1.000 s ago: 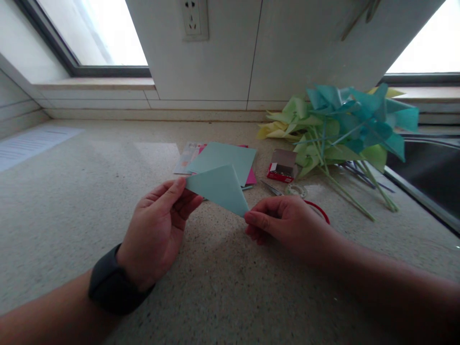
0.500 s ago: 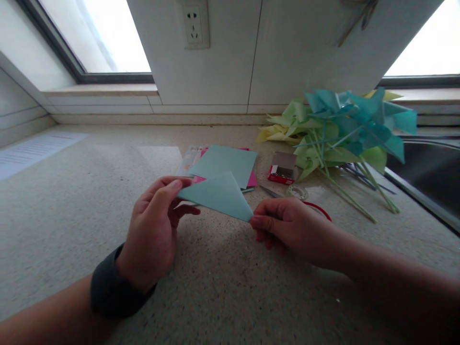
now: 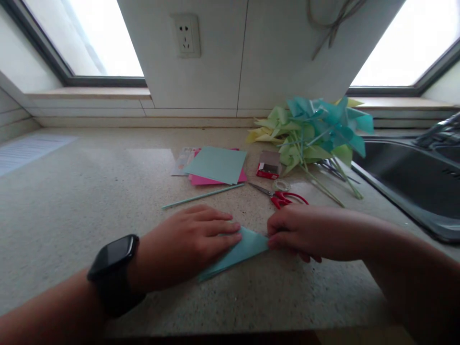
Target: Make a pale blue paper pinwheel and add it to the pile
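A folded light-blue sheet of paper [image 3: 247, 244] lies on the speckled countertop, close to its front edge. My left hand [image 3: 197, 237] rests flat over the paper's left part, fingers stretched out, and hides that part. At the paper's right corner, my right hand [image 3: 298, 235] pinches the tip between thumb and fingers. Just beyond the right hand lie red-handled scissors [image 3: 280, 195], blades pointing left. A thin pale-blue paper stick [image 3: 203, 195] lies beyond the left hand.
Light-blue [image 3: 217, 164] and pink sheets [image 3: 201, 180] are stacked farther back. Beside them stand a small red box [image 3: 268, 170] and a tape roll [image 3: 281, 185]. Paper pinwheels [image 3: 316, 127] lie at the back right, next to a sink [image 3: 406, 177]. A printed sheet [image 3: 32, 151] is far left.
The folded paper has come down from the air onto the countertop, nearer to me. My left hand went from gripping its edge to lying flat on it; the right still pinches a corner.
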A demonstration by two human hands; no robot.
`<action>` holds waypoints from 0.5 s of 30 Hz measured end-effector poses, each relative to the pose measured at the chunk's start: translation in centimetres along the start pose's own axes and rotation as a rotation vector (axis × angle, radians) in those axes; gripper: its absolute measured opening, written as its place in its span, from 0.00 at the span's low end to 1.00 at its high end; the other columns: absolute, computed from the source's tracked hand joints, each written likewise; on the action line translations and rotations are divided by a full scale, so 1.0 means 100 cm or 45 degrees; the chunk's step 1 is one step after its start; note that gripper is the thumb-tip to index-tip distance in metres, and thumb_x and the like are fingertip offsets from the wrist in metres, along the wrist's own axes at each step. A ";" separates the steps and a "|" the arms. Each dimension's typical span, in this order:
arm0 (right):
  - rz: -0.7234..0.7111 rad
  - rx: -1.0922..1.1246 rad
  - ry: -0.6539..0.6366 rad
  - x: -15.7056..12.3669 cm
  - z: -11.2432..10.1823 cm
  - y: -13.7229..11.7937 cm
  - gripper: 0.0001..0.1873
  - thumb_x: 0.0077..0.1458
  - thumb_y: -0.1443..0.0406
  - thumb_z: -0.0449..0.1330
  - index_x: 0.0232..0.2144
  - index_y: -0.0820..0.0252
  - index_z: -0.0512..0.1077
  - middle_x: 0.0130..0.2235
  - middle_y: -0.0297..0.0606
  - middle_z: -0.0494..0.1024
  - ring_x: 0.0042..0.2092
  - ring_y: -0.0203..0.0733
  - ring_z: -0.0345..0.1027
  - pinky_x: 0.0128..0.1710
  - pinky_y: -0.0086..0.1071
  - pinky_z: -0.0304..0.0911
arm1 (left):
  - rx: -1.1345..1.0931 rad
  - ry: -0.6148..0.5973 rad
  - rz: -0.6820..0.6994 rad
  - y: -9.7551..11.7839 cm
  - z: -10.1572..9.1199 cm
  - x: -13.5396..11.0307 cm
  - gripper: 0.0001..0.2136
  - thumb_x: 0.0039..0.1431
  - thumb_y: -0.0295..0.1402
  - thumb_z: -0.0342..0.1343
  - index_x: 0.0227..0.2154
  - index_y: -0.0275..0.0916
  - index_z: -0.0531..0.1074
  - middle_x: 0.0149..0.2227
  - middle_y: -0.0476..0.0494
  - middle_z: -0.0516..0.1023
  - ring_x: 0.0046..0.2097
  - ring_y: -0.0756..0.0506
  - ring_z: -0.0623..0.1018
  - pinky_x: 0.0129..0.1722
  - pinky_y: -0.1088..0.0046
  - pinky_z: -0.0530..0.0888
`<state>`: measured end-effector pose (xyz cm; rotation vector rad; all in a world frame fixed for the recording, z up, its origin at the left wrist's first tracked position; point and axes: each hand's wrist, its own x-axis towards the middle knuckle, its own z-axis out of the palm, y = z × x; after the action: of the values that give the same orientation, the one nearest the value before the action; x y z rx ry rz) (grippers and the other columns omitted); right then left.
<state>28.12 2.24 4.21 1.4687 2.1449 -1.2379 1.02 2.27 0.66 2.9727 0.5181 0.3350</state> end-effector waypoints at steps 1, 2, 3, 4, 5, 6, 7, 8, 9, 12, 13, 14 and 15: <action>0.021 -0.021 0.018 -0.003 0.001 0.000 0.13 0.62 0.60 0.53 0.29 0.60 0.71 0.23 0.32 0.73 0.22 0.35 0.66 0.19 0.26 0.56 | 0.025 0.018 0.049 0.000 0.005 0.000 0.17 0.71 0.27 0.46 0.59 0.38 0.71 0.57 0.44 0.78 0.58 0.39 0.75 0.58 0.56 0.73; 0.030 -0.067 0.062 -0.006 0.003 -0.001 0.14 0.63 0.60 0.53 0.29 0.60 0.72 0.23 0.33 0.73 0.22 0.35 0.66 0.20 0.26 0.55 | 0.030 0.037 0.064 -0.001 0.010 0.000 0.17 0.71 0.27 0.47 0.58 0.37 0.71 0.57 0.44 0.78 0.57 0.39 0.76 0.57 0.57 0.74; 0.025 -0.135 0.128 -0.008 0.005 -0.001 0.14 0.63 0.60 0.54 0.30 0.60 0.72 0.23 0.34 0.74 0.23 0.36 0.65 0.21 0.27 0.54 | 0.032 0.065 0.067 -0.001 0.015 0.000 0.17 0.71 0.28 0.47 0.58 0.37 0.71 0.57 0.44 0.78 0.56 0.40 0.77 0.57 0.58 0.74; 0.015 -0.213 0.209 -0.009 0.008 -0.001 0.13 0.63 0.60 0.54 0.29 0.60 0.73 0.24 0.34 0.74 0.24 0.36 0.65 0.22 0.28 0.53 | 0.030 0.098 0.058 -0.001 0.018 0.001 0.16 0.71 0.30 0.48 0.58 0.37 0.72 0.57 0.43 0.78 0.56 0.40 0.77 0.56 0.59 0.75; 0.007 -0.286 0.294 -0.010 0.012 0.000 0.13 0.63 0.61 0.55 0.29 0.60 0.74 0.25 0.35 0.75 0.25 0.36 0.65 0.23 0.29 0.52 | 0.029 0.120 0.044 -0.001 0.020 0.001 0.16 0.71 0.31 0.49 0.57 0.38 0.72 0.57 0.43 0.78 0.55 0.40 0.77 0.56 0.58 0.75; 0.006 -0.341 0.379 -0.011 0.016 0.002 0.12 0.63 0.61 0.56 0.29 0.60 0.74 0.27 0.36 0.76 0.26 0.37 0.65 0.24 0.29 0.52 | 0.029 0.134 0.032 0.000 0.022 0.001 0.16 0.71 0.32 0.49 0.57 0.38 0.73 0.57 0.42 0.78 0.55 0.40 0.78 0.55 0.58 0.75; 0.019 -0.369 0.452 -0.011 0.021 0.004 0.12 0.62 0.62 0.57 0.28 0.60 0.73 0.27 0.36 0.76 0.27 0.37 0.65 0.25 0.30 0.51 | 0.026 0.135 0.022 0.001 0.022 0.001 0.16 0.71 0.33 0.49 0.57 0.39 0.73 0.57 0.42 0.78 0.54 0.39 0.78 0.55 0.57 0.75; 0.041 -0.373 0.520 -0.011 0.026 0.006 0.11 0.62 0.62 0.58 0.28 0.60 0.73 0.28 0.36 0.76 0.27 0.37 0.65 0.26 0.31 0.51 | 0.022 0.125 0.011 0.003 0.022 0.001 0.16 0.71 0.33 0.49 0.57 0.39 0.73 0.57 0.42 0.78 0.54 0.39 0.78 0.55 0.56 0.75; 0.067 -0.362 0.583 -0.011 0.031 0.009 0.11 0.61 0.61 0.59 0.27 0.60 0.72 0.27 0.36 0.76 0.27 0.37 0.64 0.26 0.31 0.51 | 0.014 0.112 0.002 0.004 0.021 0.001 0.17 0.70 0.33 0.49 0.57 0.40 0.72 0.58 0.41 0.77 0.54 0.38 0.77 0.55 0.55 0.75; 0.080 -0.287 0.741 -0.011 0.044 0.018 0.11 0.61 0.61 0.60 0.28 0.59 0.71 0.27 0.35 0.75 0.27 0.37 0.64 0.27 0.31 0.52 | -0.031 0.052 -0.012 0.006 0.018 0.000 0.19 0.69 0.36 0.50 0.60 0.40 0.70 0.59 0.39 0.75 0.55 0.37 0.76 0.56 0.52 0.73; 0.064 -0.258 0.776 -0.012 0.047 0.020 0.10 0.61 0.61 0.60 0.28 0.59 0.71 0.27 0.35 0.75 0.27 0.37 0.64 0.27 0.31 0.53 | -0.053 0.023 -0.017 0.006 0.017 0.000 0.20 0.68 0.38 0.51 0.61 0.41 0.69 0.60 0.38 0.74 0.55 0.36 0.75 0.56 0.52 0.72; 0.043 -0.235 0.803 -0.013 0.050 0.022 0.10 0.62 0.61 0.59 0.29 0.59 0.70 0.28 0.35 0.75 0.27 0.37 0.64 0.27 0.31 0.54 | -0.074 -0.004 -0.023 0.006 0.016 0.000 0.21 0.68 0.39 0.52 0.61 0.41 0.68 0.61 0.38 0.73 0.56 0.36 0.75 0.57 0.52 0.71; 0.018 -0.221 0.827 -0.014 0.053 0.024 0.09 0.63 0.61 0.58 0.31 0.58 0.70 0.28 0.35 0.75 0.28 0.38 0.65 0.28 0.31 0.55 | -0.093 -0.029 -0.032 0.006 0.014 0.000 0.22 0.67 0.40 0.52 0.62 0.41 0.68 0.61 0.37 0.73 0.57 0.35 0.74 0.57 0.53 0.71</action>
<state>29.55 -2.35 0.71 1.9921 2.5317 -0.5814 1.60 1.60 -0.64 2.8940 0.5281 0.3107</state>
